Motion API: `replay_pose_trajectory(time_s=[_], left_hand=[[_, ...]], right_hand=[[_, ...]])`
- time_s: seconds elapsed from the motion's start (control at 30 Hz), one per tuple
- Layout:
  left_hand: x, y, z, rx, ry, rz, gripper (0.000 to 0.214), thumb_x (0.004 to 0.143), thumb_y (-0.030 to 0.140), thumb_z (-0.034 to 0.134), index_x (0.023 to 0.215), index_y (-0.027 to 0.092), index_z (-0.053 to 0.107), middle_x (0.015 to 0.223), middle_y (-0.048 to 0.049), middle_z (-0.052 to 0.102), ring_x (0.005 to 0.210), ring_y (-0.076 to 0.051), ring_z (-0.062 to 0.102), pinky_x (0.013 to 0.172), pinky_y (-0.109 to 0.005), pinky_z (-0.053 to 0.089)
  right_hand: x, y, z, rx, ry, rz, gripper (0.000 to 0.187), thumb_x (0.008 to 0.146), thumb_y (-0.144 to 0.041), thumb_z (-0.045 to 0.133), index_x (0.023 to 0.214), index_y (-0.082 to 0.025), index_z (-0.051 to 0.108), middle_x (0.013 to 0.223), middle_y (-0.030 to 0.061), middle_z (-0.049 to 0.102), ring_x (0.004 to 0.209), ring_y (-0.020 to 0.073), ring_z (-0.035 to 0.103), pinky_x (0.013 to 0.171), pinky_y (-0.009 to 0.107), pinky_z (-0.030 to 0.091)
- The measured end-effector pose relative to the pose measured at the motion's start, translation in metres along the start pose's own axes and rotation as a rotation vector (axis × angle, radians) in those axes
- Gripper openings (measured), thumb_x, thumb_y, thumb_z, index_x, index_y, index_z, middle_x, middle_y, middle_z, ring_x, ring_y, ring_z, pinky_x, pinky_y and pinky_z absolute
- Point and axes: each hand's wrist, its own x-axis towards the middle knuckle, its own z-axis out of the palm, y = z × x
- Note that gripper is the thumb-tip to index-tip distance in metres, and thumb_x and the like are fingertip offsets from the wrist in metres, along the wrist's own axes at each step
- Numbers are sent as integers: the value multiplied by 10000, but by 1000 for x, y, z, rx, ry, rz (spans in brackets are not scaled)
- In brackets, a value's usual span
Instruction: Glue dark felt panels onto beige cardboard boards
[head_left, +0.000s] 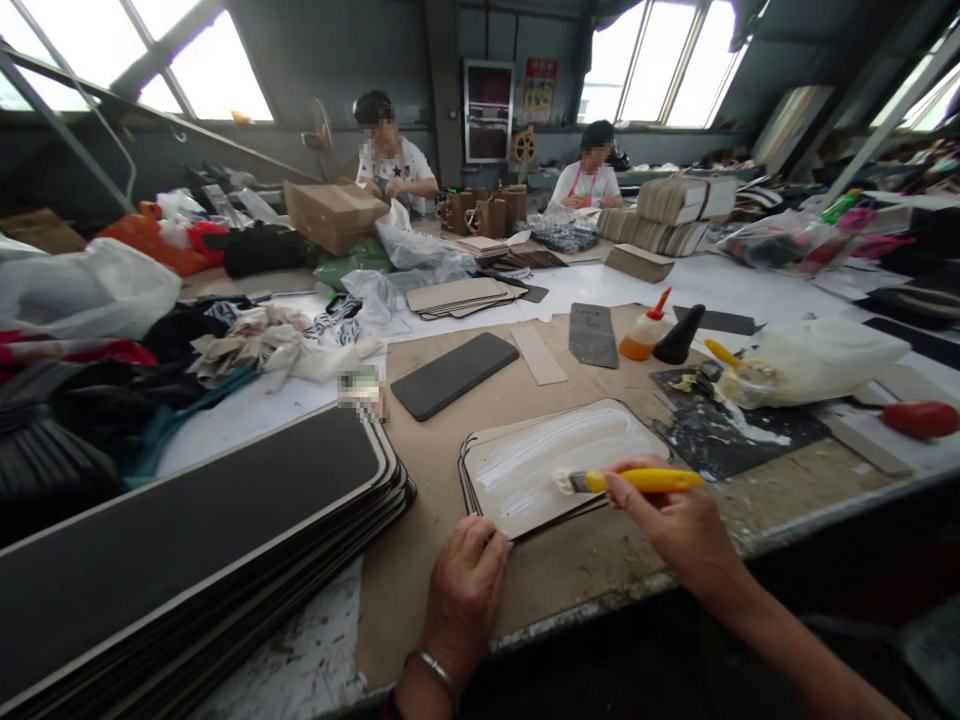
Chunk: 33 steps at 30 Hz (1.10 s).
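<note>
My right hand is closed round the yellow handle of a paintbrush. The bristles touch a beige panel with rounded corners, where wet white glue lies in streaks. This panel is the top one of a small, slightly fanned stack. My left hand, with a metal bracelet at the wrist, has its fingers curled together on the panel's near left corner. To the right, a cut-open plastic jug has a second yellow-handled brush at its mouth. A glue-smeared dark board lies beneath the jug.
A tall stack of long black panels fills the left. Behind my hands are a black padded panel, a bottle of orange liquid and a black cone. Two people sit across the table, near a cardboard box.
</note>
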Motion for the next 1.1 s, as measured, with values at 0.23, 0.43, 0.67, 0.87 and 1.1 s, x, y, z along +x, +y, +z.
replay_pose_trajectory(time_s=[0.23, 0.43, 0.67, 0.87, 1.1], left_hand=[[5, 2, -2, 0, 1, -5, 116, 820, 93, 504, 847, 155, 598, 778, -53, 626, 782, -177, 575, 694, -300, 541], [6, 3, -1, 5, -13, -24, 136, 835, 103, 475, 840, 164, 597, 757, -44, 617, 756, -165, 573, 681, -279, 532], [6, 2, 2, -7, 4, -16, 142, 833, 93, 472, 796, 155, 594, 717, -40, 607, 706, -149, 557, 642, -257, 527], [4, 0, 1, -26, 18, 13, 147, 833, 80, 469, 879, 141, 595, 792, -58, 619, 773, -164, 565, 699, -278, 531], [-1, -4, 0, -22, -30, 25, 158, 828, 78, 484, 925, 143, 590, 835, -64, 609, 836, -170, 564, 752, -278, 518]], right_hand=[[-8, -34, 65, 292, -184, -82, 193, 835, -363, 512, 812, -187, 588, 771, 30, 620, 721, 154, 609, 665, 245, 491], [3, -36, 60, 148, -67, -100, 183, 820, -364, 525, 767, -196, 570, 726, 20, 610, 651, 150, 593, 653, 254, 479], [26, -34, 84, 230, -127, -142, 193, 833, -361, 503, 799, -189, 582, 771, 28, 626, 726, 152, 604, 690, 246, 471], [67, 29, 28, -147, 159, -41, 349, 787, -520, 466, 776, -193, 588, 699, 50, 649, 606, 187, 605, 620, 295, 455], [39, 42, -14, -222, 238, 57, 314, 775, -503, 492, 777, -202, 585, 688, 47, 653, 628, 204, 621, 615, 307, 462]])
